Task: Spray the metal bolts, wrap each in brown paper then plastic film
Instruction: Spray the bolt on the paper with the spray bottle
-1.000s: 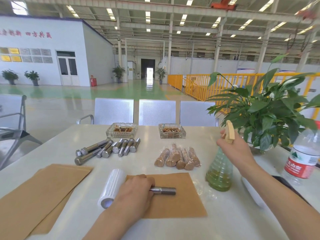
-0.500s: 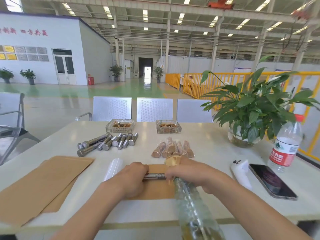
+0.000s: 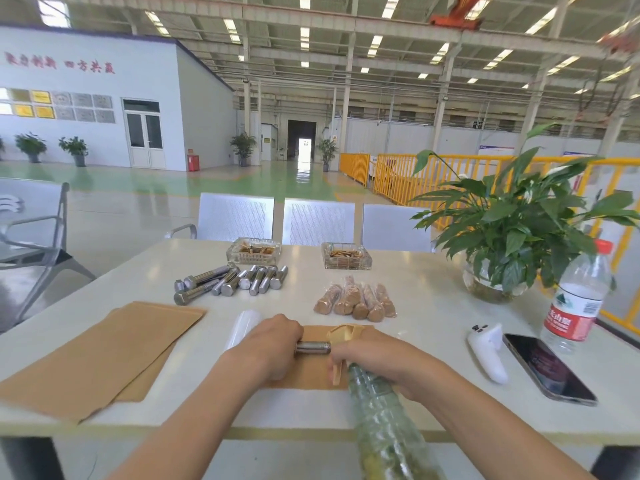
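change: spray bottle (image 3: 381,410) now lowered to bolt (image 3: 312,347) | right hand (image 3: 375,356) grips bottle | left hand (image 3: 273,344) holds bolt on brown paper (image 3: 311,372) | spraying step

The hall is bright and evenly lit by rows of ceiling lights (image 3: 304,34) and daylight from the far doorway (image 3: 302,144), which is blown out white. The glossy green floor (image 3: 242,178) mirrors that glow. The counter (image 3: 433,306) carries only soft, faint shadows. Wide-angle distortion bends beams and columns toward the edges. The spray bottle (image 3: 384,420), nearest the lens, is blurred.
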A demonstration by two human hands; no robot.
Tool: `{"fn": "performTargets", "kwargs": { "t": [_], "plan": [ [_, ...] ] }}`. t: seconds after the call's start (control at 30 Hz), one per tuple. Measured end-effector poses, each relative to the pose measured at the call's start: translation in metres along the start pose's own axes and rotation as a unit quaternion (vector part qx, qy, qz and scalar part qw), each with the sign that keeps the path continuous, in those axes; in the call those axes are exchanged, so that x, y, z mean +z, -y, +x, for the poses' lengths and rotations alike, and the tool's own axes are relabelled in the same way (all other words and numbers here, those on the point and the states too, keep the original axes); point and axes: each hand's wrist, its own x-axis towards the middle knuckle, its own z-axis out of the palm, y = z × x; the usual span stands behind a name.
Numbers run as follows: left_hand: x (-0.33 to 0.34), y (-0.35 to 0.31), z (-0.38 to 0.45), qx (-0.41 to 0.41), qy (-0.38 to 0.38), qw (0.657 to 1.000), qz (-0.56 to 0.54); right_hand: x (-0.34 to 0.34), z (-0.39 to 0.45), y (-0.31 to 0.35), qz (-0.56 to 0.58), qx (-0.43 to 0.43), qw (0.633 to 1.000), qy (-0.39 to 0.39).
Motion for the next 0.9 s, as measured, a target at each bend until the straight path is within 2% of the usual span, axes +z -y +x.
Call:
{"fn": "performTargets", "kwargs": {
  "t": [0.07, 0.2, 0.3, 0.43, 0.6, 0.73, 0.9],
  "plan": [
    [-0.001, 0.0, 0.001, 0.001, 0.0, 1.0, -0.002, 0.006, 0.001, 0.008, -0.01, 0.001, 1.0, 0.0],
    [-0.003, 0.003, 0.001, 0.006, 0.004, 1.0, -0.012, 0.016, 0.007, 0.019, -0.028, -0.011, 0.995, -0.093],
    [-0.002, 0.003, -0.001, 0.007, 0.002, 1.0, -0.007, 0.024, 0.005, 0.014, -0.053, -0.044, 0.991, -0.114],
    [-0.003, 0.0, -0.003, 0.003, -0.002, 1.0, 0.003, 0.041, -0.001, -0.006, -0.079, -0.051, 0.977, -0.191],
    [-0.004, -0.002, -0.005, 0.005, 0.0, 1.0, 0.015, 0.05, -0.009, -0.009, -0.038, -0.038, 0.987, -0.154],
    [-0.007, -0.003, -0.006, 0.003, 0.004, 1.0, 0.016, 0.051, -0.008, -0.004, -0.061, -0.038, 0.989, -0.13],
    [-0.008, -0.002, -0.008, 0.004, 0.007, 1.0, 0.011, 0.046, -0.007, -0.003, -0.085, -0.023, 0.981, -0.173]
  ]
}}
